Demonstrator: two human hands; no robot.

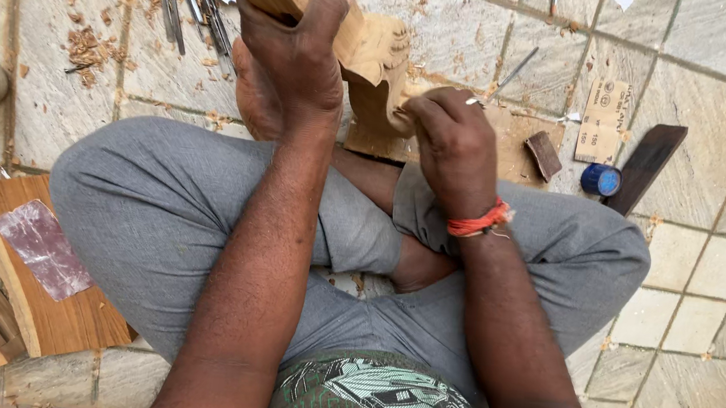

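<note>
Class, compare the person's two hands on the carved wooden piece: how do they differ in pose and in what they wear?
The left hand clamps over the top of the carved wooden piece; the right hand is curled at its lower curve. The right hand's wrist wears an orange thread band; the left's is bare. Both touch the same piece.

Both hands forward — fingers curled

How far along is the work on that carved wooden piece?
Done: the carved wooden leg already has its curved shape and scroll relief, and shavings lie on the floor. In hand: left hand steadies it while right hand works its curve. Left: how much smoothing remains cannot be told; a sandpaper sheet lies nearby.
</note>
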